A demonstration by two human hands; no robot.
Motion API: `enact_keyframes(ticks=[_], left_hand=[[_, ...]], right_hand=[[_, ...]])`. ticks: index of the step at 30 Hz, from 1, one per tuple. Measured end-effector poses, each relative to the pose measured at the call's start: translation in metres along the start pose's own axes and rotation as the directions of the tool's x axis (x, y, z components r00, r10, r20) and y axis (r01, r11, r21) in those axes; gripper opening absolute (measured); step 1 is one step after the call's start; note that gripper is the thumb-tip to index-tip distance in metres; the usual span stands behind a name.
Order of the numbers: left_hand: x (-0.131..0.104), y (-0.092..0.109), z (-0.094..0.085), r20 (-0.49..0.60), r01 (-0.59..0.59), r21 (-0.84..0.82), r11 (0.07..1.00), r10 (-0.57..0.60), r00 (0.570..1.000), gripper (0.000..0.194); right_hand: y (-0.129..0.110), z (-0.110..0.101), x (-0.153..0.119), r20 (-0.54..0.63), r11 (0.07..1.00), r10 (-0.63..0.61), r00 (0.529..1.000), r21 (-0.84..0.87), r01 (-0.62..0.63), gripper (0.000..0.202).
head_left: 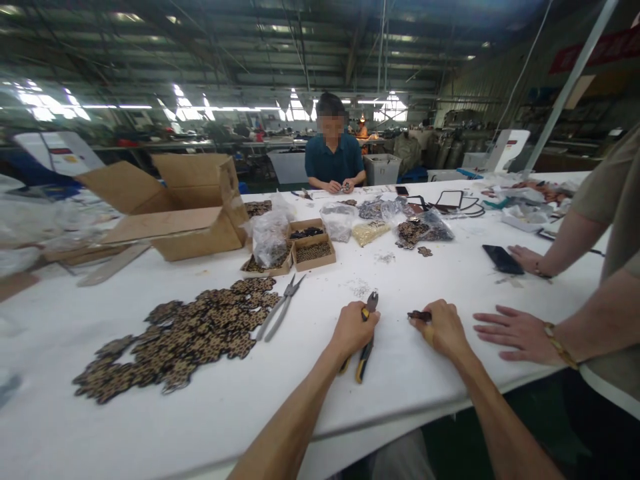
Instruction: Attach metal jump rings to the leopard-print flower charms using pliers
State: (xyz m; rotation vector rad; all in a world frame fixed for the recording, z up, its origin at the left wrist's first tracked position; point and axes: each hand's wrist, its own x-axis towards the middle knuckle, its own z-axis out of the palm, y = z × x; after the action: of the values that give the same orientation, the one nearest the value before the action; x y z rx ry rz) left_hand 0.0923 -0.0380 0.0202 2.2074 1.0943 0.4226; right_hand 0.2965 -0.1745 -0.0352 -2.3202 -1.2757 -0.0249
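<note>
My left hand is closed around pliers with black and yellow handles, gripping them near the pivot. Their metal jaws point away from me and the handle ends stick out below the hand. To the right, my right hand pinches a small dark brown piece just above the white table; the fingers partly cover it, so its full shape is hidden. Left of my hands lies a second pair of pliers with grey handles, jaws apart. It rests beside a wide pile of leopard-patterned flower-shaped patches.
Small boxes of parts, plastic bags and a large open carton stand farther back. At right, a co-worker's hands rest on the table near a phone. Another person sits opposite.
</note>
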Motion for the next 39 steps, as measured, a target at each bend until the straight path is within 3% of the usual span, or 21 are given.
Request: enact_keyframes(ticks=[3,5,7,9,11,13,16,18,20,22,25,30,39], left_hand=[[-0.004,0.008,0.002,-0.054,-0.003,0.189,0.982,0.013,0.998,0.028],[-0.008,0.012,0.002,-0.066,-0.002,0.274,0.962,0.021,0.998,0.029],[-0.01,0.014,0.0,-0.075,-0.01,0.338,0.941,0.038,0.996,0.025],[-0.007,0.014,-0.004,-0.098,-0.023,0.352,0.936,0.061,0.993,0.018],[0.0,0.013,-0.009,-0.161,-0.074,0.279,0.957,0.123,0.979,0.014],[0.013,0.011,-0.016,-0.229,-0.164,0.108,0.981,0.185,0.956,0.016],[0.034,0.004,-0.028,-0.163,-0.205,-0.341,0.917,0.157,0.974,0.025],[0.047,-0.005,-0.033,-0.076,-0.158,-0.635,0.756,0.142,0.987,0.041],[0.055,-0.017,-0.036,-0.041,-0.128,-0.795,0.593,0.158,0.987,0.052],[0.059,-0.031,-0.035,-0.077,-0.14,-0.847,0.513,0.141,0.987,0.051],[0.061,-0.05,-0.029,-0.165,-0.177,-0.852,0.493,0.068,0.984,0.042],[0.065,-0.062,-0.018,-0.141,-0.141,-0.895,0.424,0.031,0.99,0.043],[0.071,-0.064,-0.017,-0.12,-0.141,-0.849,0.509,0.074,0.99,0.04]], right_hand=[[-0.003,0.0,0.005,-0.021,0.998,0.009,1.0,0.066,-0.008,0.022],[-0.004,-0.004,0.01,0.013,0.962,0.029,1.0,0.273,-0.031,0.023],[-0.006,-0.01,0.02,0.115,0.815,0.011,0.993,0.574,-0.076,0.032],[-0.013,-0.019,0.032,0.233,0.581,-0.056,0.971,0.799,-0.158,0.038],[-0.026,-0.027,0.047,0.309,0.399,-0.138,0.941,0.887,-0.233,0.039],[-0.043,-0.033,0.061,0.324,0.32,-0.207,0.923,0.914,-0.249,0.037],[-0.071,-0.036,0.08,0.303,0.295,-0.278,0.911,0.93,-0.219,0.035],[-0.089,-0.031,0.09,0.333,0.288,-0.325,0.885,0.926,-0.242,0.034],[-0.103,-0.022,0.097,0.388,0.281,-0.376,0.841,0.913,-0.295,0.033],[-0.113,-0.008,0.102,0.435,0.275,-0.423,0.795,0.898,-0.345,0.033],[-0.119,0.014,0.106,0.493,0.266,-0.45,0.744,0.87,-0.416,0.032],[-0.118,0.039,0.107,0.597,0.182,-0.418,0.685,0.793,-0.581,0.033],[-0.109,0.042,0.107,0.61,0.169,-0.449,0.653,0.775,-0.609,0.029]])
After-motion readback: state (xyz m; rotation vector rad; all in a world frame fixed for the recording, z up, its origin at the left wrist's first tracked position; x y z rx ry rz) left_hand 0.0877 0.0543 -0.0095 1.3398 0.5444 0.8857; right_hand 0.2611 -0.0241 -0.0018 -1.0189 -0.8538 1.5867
